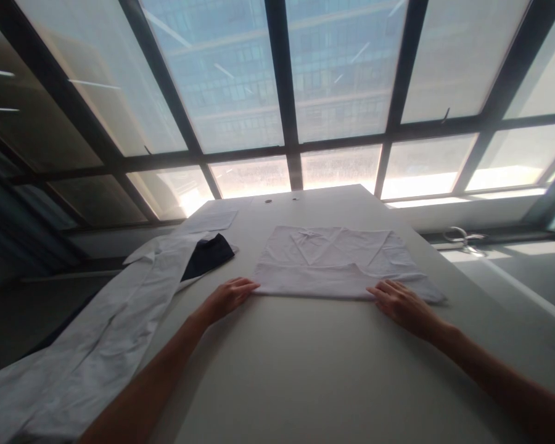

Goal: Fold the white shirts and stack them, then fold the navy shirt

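A white garment (319, 280) lies partly folded on the white table (277, 370), its near edge turned over into a flat band. V-shaped creases show across its far part. My left hand (230, 296) grips the near left corner, fingers pressed together on the cloth. Further right along the same edge, my right hand (400, 302) has its fingers closed on the fabric, with the thumb side toward the middle. The garment's right corner extends past my right hand.
More white clothing (115, 314) drapes over the table's left side, with a dark navy piece (209, 254) at its end. A flat white item (210, 220) lies at the far left. Tall framed windows (337, 74) rise behind. Beyond the right edge is a cable-like loop (465, 237).
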`<state>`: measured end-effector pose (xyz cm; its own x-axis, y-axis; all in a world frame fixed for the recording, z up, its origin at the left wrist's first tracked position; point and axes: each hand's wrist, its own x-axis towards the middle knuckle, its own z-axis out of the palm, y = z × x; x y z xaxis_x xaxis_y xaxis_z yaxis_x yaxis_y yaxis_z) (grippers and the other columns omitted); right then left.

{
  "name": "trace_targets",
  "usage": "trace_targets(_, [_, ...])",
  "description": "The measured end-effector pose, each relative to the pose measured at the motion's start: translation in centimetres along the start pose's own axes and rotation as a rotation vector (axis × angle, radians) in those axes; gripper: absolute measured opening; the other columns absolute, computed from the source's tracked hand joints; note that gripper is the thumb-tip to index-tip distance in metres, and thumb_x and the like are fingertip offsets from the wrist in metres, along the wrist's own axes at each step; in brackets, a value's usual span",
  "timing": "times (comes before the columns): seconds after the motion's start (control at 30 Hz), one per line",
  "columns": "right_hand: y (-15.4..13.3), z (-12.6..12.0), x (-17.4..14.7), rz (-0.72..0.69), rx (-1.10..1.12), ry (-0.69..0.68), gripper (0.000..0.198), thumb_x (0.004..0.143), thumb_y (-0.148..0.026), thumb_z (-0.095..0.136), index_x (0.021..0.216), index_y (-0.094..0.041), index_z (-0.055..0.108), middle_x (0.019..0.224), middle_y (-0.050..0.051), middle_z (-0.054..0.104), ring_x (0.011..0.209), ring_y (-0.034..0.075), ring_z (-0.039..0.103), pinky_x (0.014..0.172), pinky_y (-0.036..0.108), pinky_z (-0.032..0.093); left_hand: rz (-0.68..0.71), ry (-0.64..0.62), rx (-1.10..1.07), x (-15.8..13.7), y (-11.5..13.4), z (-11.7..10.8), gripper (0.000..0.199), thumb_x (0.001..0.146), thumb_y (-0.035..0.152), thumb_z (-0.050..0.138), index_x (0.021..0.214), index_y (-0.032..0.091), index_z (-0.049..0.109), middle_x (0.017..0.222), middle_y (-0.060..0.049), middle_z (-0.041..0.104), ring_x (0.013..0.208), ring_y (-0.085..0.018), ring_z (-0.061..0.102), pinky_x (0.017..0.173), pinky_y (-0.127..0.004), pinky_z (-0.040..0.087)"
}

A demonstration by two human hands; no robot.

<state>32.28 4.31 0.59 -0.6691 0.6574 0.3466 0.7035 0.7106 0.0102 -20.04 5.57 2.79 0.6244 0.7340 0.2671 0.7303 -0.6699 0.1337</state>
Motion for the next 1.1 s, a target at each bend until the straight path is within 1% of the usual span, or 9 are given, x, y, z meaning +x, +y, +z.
trace_targets(0.2, [-0.6,-0.5,0.3,0.067,-0.122,-0.044,0.023,0.087,0.0,0.051,0.091,-0.019,0.062,0.089,0.006,0.062,0.083,0.023,0.059,0.075,0.032,0.046,-0.093,0.002,0.067,0.2,-0.2,0.5,0.031,0.099,0.018,0.046,0.119,0.024,0.068,0.099,-0.006,0.068,0.091,-0.018,0.065,0.083,-0.028,0.051])
trace_targets(0.3, [-0.7,-0.4,0.1,0.095,-0.113,-0.03,0.025,0.085,0.003,0.049,0.085,-0.019,0.06,0.086,0.006,0.062,0.079,0.021,0.059,0.072,0.03,0.044,-0.086,-0.02,0.068,-0.1,0.4,0.2,0.028,0.098,0.016,0.046,0.109,0.022,0.07,0.095,-0.006,0.066,0.091,-0.018,0.063,0.082,-0.027,0.05])
trace_targets(0.53, [-0.6,-1.2,-3.2,0.041,0.069,-0.11,0.03,0.082,0.006,0.045,0.085,-0.02,0.06,0.085,0.004,0.062,0.078,0.019,0.059,0.07,0.028,0.043,-0.048,-0.133,0.106,-3.7,4.8,-0.9,0.024,0.097,0.012,0.049,0.103,0.026,0.069,0.09,-0.003,0.063,0.085,-0.018,0.06,0.076,-0.027,0.046])
trace_targets(0.67, [-1.8,-2.7,-4.0,0.124,0.14,-0.142,0.027,0.088,-0.001,0.045,0.088,-0.021,0.064,0.084,0.004,0.063,0.077,0.02,0.061,0.071,0.029,0.045,-0.056,-0.222,0.1,-4.8,7.8,-2.3,0.017,0.098,0.021,0.055,0.107,0.027,0.069,0.092,-0.003,0.066,0.085,-0.019,0.061,0.079,-0.031,0.048])
trace_targets(0.73, [-3.3,-3.2,-2.7,0.191,0.175,-0.068,0.027,0.091,-0.005,0.045,0.097,-0.02,0.066,0.09,0.007,0.065,0.083,0.021,0.063,0.075,0.031,0.048,-0.054,-0.221,0.079,-3.7,9.1,-2.7,0.02,0.098,0.03,0.058,0.115,0.028,0.068,0.099,-0.004,0.068,0.091,-0.021,0.063,0.085,-0.035,0.048])
trace_targets(0.8, [-5.3,-3.1,-0.4,0.218,0.224,0.036,0.03,0.093,-0.008,0.044,0.111,-0.017,0.066,0.101,0.011,0.067,0.095,0.023,0.063,0.083,0.034,0.05,-0.053,-0.167,0.049,-1.4,10.7,-2.5,0.028,0.101,0.036,0.053,0.124,0.028,0.066,0.109,-0.007,0.069,0.1,-0.023,0.063,0.091,-0.038,0.049])
trace_targets(0.9, [-8.4,-1.1,4.0,0.172,0.239,0.104,0.043,0.092,-0.008,0.042,0.13,-0.015,0.061,0.118,0.015,0.067,0.11,0.026,0.061,0.096,0.04,0.049,-0.049,-0.071,-0.007,3.8,13.1,-0.2,0.038,0.105,0.035,0.041,0.136,0.026,0.06,0.126,-0.009,0.067,0.115,-0.025,0.061,0.101,-0.042,0.047])
trace_targets(1.0, [-10.0,2.1,7.6,0.132,0.199,0.025,0.062,0.087,-0.006,0.042,0.149,-0.011,0.044,0.146,0.019,0.052,0.137,0.029,0.045,0.111,0.047,0.039,0.003,-0.08,-0.052,8.6,14.6,3.6,0.047,0.107,0.034,0.03,0.15,0.023,0.045,0.147,-0.009,0.054,0.136,-0.022,0.049,0.115,-0.041,0.037])
trace_targets(1.1, [-9.6,4.9,8.9,0.258,0.184,-0.121,0.062,0.092,-0.014,0.041,0.153,-0.003,0.037,0.157,0.023,0.037,0.148,0.032,0.029,0.118,0.049,0.028,0.029,-0.165,-0.035,10.9,14.5,7.1,0.056,0.107,0.037,0.027,0.159,0.016,0.026,0.161,-0.011,0.033,0.15,-0.023,0.029,0.122,-0.044,0.025])
